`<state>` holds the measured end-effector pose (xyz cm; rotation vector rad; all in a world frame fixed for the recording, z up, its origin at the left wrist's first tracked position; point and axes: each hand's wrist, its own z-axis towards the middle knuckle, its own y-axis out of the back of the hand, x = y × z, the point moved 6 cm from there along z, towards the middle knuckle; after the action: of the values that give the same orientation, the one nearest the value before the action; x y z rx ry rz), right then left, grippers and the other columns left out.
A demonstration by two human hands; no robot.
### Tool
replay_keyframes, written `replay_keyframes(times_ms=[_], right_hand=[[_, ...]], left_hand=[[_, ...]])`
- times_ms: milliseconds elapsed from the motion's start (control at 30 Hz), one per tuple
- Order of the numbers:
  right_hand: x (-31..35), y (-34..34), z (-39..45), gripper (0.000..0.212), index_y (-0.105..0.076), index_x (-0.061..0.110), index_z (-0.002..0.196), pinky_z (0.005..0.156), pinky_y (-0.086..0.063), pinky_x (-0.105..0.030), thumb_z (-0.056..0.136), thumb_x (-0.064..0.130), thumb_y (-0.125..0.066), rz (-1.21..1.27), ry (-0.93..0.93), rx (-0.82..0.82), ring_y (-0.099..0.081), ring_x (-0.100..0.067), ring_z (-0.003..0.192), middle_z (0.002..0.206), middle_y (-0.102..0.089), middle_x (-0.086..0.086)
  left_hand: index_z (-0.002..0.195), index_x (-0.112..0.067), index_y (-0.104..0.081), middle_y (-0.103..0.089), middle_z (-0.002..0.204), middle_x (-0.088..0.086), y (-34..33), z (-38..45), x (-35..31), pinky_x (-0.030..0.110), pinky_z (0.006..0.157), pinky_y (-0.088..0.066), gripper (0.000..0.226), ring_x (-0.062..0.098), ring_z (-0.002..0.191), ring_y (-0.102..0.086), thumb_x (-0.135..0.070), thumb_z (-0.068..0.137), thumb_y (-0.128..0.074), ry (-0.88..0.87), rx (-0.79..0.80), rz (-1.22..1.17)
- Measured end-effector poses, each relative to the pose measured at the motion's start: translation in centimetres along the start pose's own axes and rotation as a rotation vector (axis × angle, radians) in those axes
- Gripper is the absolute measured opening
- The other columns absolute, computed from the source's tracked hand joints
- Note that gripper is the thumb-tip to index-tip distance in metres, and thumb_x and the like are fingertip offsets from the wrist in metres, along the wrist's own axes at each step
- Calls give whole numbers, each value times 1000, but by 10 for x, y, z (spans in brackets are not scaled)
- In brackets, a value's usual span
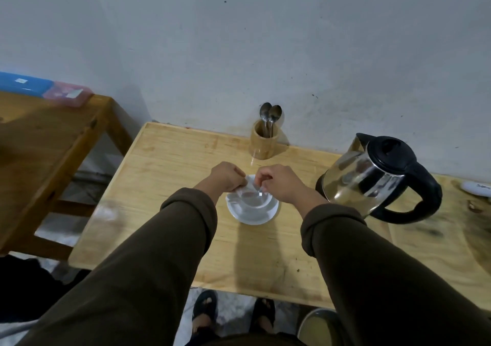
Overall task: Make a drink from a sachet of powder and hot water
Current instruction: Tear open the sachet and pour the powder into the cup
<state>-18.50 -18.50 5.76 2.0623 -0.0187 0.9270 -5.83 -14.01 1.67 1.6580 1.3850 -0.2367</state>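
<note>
I stand at the wooden table (170,165), which runs against the far wall. The steel kettle (372,175) is the biggest thing on it, just right of my work, black lid shut, handle turned near and right. If my right sleeve (342,228) swings out it could catch that kettle, and if the water in it is hot, a knock would mean a scald and a flooded top. I cannot see whether it is filled or hot.

In the middle sits the white saucer (255,219) with what looks like a clear glass cup (251,200) on it; the cup is hard to make out. It is light and sits loose on a smooth saucer, so a bump from either wrist could slide or tip it.

At the far edge the wooden holder (263,141) keeps two spoons (271,115) upright, well clear of me.

My left hand (227,176) and right hand (281,183) are both curled over the cup, fingers pressed together, pinching between them the sachet (248,186), a small pale packet that is blurred here. I judge I am tearing it open. The risk is a sudden rip: pull too hard and the packet may split wide, throwing powder over the saucer and table instead of into the cup. I cannot tell whether it is open yet.
</note>
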Motion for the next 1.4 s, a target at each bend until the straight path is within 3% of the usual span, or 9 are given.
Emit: replay_keyframes(times_ms=[267, 367, 433, 633, 833, 1000, 1167, 1300, 1400], right_hand=[[-9, -10, 2, 15, -73, 9, 92, 67, -41, -16, 78, 7, -66, -122, 27, 80, -53, -9, 75, 76, -55, 11], [-12, -14, 1, 22, -71, 10, 89, 61, -40, -16, 70, 19, -77, -126, 40, 101, -49, -8, 71, 73, -50, 13], [-15, -15, 2, 24, -69, 9, 88, 65, -41, -20, 70, 22, -78, -123, 35, 78, -50, -10, 73, 78, -54, 7], [-18, -12, 4, 7, -59, 15, 77, 68, -41, -26, 80, 9, -61, -119, 49, -28, -51, -18, 78, 82, -57, -3], [-21, -6, 6, 13, -62, 0, 87, 67, -35, -24, 89, 12, -56, -110, 12, -130, -49, -19, 78, 85, -62, -13], [-30, -4, 6, 12, -55, 13, 78, 56, -35, -21, 89, 15, -57, 0, -83, -178, -52, -20, 76, 82, -58, -6], [-33, -3, 6, 13, -56, 12, 76, 54, -34, -18, 88, 14, -59, 38, -116, -204, -52, -19, 77, 83, -59, -6], [-34, -4, 4, 14, -55, 12, 75, 51, -31, -15, 88, 13, -60, 64, -141, -229, -51, -19, 75, 82, -57, -5], [-32, -6, 2, 15, -55, 11, 73, 52, -34, -17, 87, 13, -61, 72, -145, -240, -52, -19, 75, 81, -58, -5]], left_hand=[[97, -8, -72, -73, 94, 4, -11, 3, -9, 27, 90, -52, 22, 21, 96, -68, -19, 85, -57, 29, -31, 294], [66, -10, -52, -51, 62, -1, -10, 3, -11, 23, 71, -40, 25, 14, 66, -54, -24, 85, -57, 88, -66, 359], [59, -12, -40, -43, 59, -1, -10, 4, -12, 23, 71, -37, 34, 14, 69, -50, -23, 86, -58, 110, -77, 346], [60, -10, -48, -54, 58, 1, -14, 6, -12, 25, 81, -50, 32, 18, 78, -60, -24, 82, -65, 168, -31, 222], [60, -7, -55, -61, 58, 6, -13, 7, -10, 24, 61, -50, 42, 16, 48, -52, -31, 94, -48, 202, 10, 18], [76, -4, -60, -60, 60, 4, 0, 3, -11, 21, 56, -45, 48, 14, 48, -49, -41, 98, -39, 201, -22, -19], [116, 4, -61, -64, 77, 10, -1, 3, -9, 23, 64, -48, 33, 13, 59, -54, -15, 98, -41, 104, 33, -101], [114, -5, -67, -68, 115, 13, -1, -3, -11, 26, 88, -52, 28, 26, 105, -64, -4, 88, -56, 5, 26, 88], [105, -10, -71, -69, 99, 8, 2, -9, -12, 15, 63, -41, 22, 23, 108, -62, -16, 87, -59, -46, -25, 200]])
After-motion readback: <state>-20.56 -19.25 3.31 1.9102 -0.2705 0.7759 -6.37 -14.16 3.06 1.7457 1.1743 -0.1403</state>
